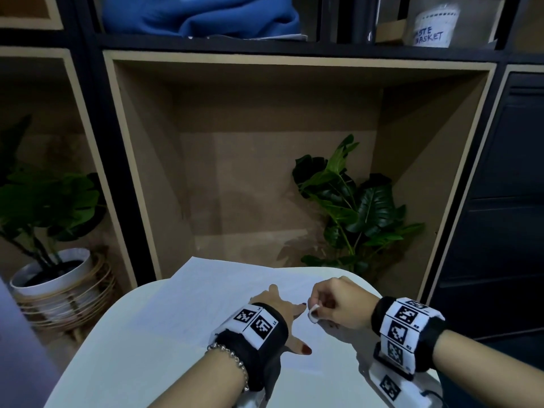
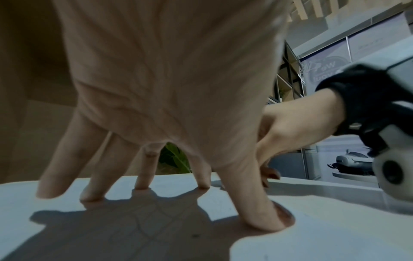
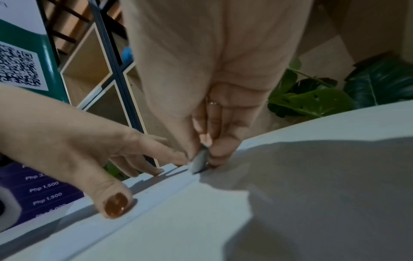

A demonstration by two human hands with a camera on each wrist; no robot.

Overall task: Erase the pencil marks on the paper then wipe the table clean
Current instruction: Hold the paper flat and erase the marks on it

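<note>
While I watch from the head view, nearest me are both forearms with black wrist bands carrying white coded tags, and a bead bracelet [image 1: 232,355] on the left forearm. My left hand [image 1: 279,304] lies spread on the paper [image 1: 188,307], fingers straight and splayed, fingertips [image 2: 92,196] pressing down on the sheet, thumb with a reddish-brown nail flat on it too; it grips nothing. Just right of it, my right hand [image 1: 338,301] is curled, thumb and fingers pinching a small white eraser [image 1: 313,313]. In the right wrist view the eraser [image 3: 199,163] tip touches the paper near the sheet's edge, close to the left index finger. I cannot make out pencil marks clearly; only faint lines under the left palm in the left wrist view. The paper lies flat on the white rounded desk [image 1: 123,357], its far corner reaching over the desk's far edge.

Beyond the desk stands a tan open shelf unit [image 1: 294,128], and a leafy green plant [image 1: 359,207] sits in the lower compartment at right. Left of it, a second plant in a white pot [image 1: 59,269] rests in a wire stand. On the upper shelf lies a blue folded cloth [image 1: 200,13], and at right a white container with a handwritten label [image 1: 432,28], partly cut off. Dark drawers [image 1: 506,187] fill the far right.
</note>
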